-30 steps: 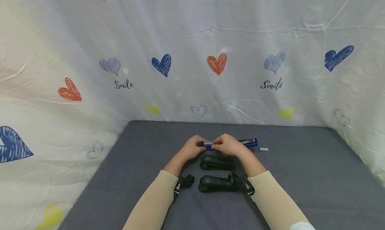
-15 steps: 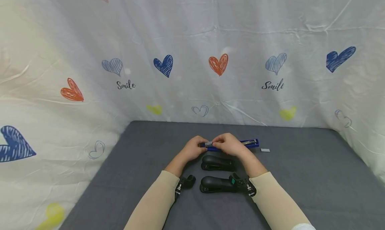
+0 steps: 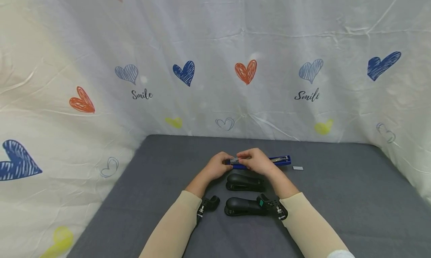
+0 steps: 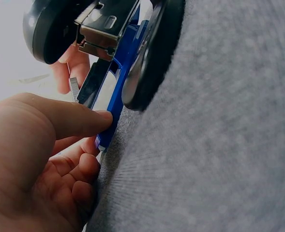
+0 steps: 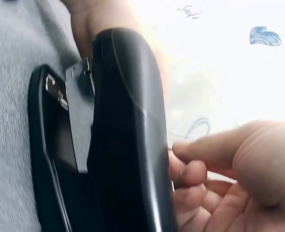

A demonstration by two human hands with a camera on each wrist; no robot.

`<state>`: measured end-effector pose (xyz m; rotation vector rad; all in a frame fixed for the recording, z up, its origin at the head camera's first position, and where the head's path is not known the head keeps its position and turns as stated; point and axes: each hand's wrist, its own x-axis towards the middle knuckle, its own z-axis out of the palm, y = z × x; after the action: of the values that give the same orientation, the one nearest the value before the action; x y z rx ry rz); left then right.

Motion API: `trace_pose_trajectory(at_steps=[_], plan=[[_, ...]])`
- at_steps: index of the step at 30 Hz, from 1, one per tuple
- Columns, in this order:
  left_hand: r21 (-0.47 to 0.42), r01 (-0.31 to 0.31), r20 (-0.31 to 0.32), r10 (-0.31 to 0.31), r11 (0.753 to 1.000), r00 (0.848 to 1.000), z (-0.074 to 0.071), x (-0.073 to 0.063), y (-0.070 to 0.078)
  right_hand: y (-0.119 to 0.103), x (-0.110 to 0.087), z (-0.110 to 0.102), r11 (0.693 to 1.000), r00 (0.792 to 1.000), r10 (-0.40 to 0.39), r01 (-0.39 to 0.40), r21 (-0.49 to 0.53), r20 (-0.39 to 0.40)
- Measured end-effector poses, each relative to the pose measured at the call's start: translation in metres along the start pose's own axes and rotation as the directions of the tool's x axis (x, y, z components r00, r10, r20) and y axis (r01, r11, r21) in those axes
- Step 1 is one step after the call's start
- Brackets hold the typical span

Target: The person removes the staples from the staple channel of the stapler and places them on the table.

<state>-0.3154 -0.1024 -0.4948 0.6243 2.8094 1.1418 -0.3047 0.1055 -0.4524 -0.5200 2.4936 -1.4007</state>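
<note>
A blue stapler (image 3: 283, 160) lies opened out on the grey cloth, its long metal parts showing at the right end. My left hand (image 3: 216, 166) grips its left end, the thumb pressed on the blue base (image 4: 114, 101) in the left wrist view. Over that end, my right hand (image 3: 256, 161) pinches a small silver strip of staples (image 3: 234, 160) between thumb and fingers, holding it at a tilt. The same strip's ridged edge shows in the left wrist view. In the right wrist view a black stapler in front hides what those fingertips hold.
Two black staplers lie nearer the body, a far one (image 3: 245, 182) and a near one (image 3: 244, 206) partly behind the right wrist's camera. Another small silver strip (image 3: 297, 168) sits right of the blue stapler. A white curtain with printed hearts (image 3: 245, 72) hangs behind the table.
The staple strip in my right fingers has gone from lying along the blue stapler to a tilted angle. My right fingers shifted slightly; my left hand keeps its grip.
</note>
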Motion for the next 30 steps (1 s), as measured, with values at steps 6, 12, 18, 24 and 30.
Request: trace_pose_trajectory(at_steps=[6,12,18,24,30], plan=[[-0.009,0.001,-0.001,-0.001,1.0,1.0,0.0,0.0,0.002,0.001,0.001,0.003,0.999,0.997,0.042,-0.04,0.026,-0.072],[-0.013,0.008,0.005,-0.008,1.0,1.0,0.0,0.0,0.003,0.001,0.001,0.004,0.996,0.981,0.083,-0.076,0.044,-0.176],[-0.007,0.017,0.008,-0.017,1.0,1.0,0.0,-0.001,0.005,0.0,0.001,0.002,0.996,0.974,0.086,-0.078,0.043,-0.21],[-0.001,0.0,-0.003,0.0,1.0,1.0,0.001,-0.001,0.003,-0.001,0.0,-0.005,0.996,0.97,0.075,-0.062,0.064,-0.231],[0.007,0.003,-0.008,-0.003,1.0,1.0,0.001,0.0,0.001,-0.009,-0.006,-0.016,0.993,0.968,0.076,-0.053,0.101,-0.239]])
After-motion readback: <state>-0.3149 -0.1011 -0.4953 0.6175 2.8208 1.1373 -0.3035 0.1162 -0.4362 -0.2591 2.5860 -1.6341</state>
